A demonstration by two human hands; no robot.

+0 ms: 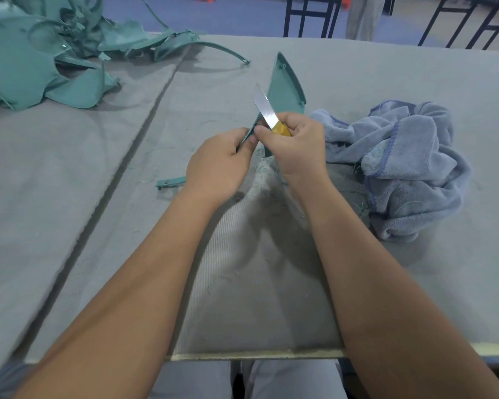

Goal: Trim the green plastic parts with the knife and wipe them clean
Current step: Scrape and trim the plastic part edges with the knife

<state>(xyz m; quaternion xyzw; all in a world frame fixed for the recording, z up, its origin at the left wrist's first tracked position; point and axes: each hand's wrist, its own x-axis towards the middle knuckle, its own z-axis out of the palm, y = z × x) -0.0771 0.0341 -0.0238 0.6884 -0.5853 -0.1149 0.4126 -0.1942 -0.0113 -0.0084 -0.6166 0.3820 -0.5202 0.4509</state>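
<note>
while only the head view is on offer, it shows the trimming step in hand and the wiping not yet begun: the left hand (218, 165) pinches the near end of a green plastic part (283, 87), fingers curled round its edge, and the right hand (293, 145) is clenched round the yellow handle of the knife (267, 113), thumb pushed forward toward the left fingertips. the part is held above the grey table covering (357, 67), roughly at the middle of the table, its long axis running away from the person and a little to the right, its narrow tip pointing to the far side. the blade lies against the part's left edge, pointing up and away, slightly leftward. i judge the next move calls for a short, controlled scrape along that edge with the blade kept off the left fingers, which sit very close to it; after that the blue cloth (401, 162), crumpled just right of the hands, would serve for wiping. green shavings lie beneath the hands, a small green offcut (170, 182) sits by the left wrist, and a heap of green parts (55, 53) fills the far left corner
</note>
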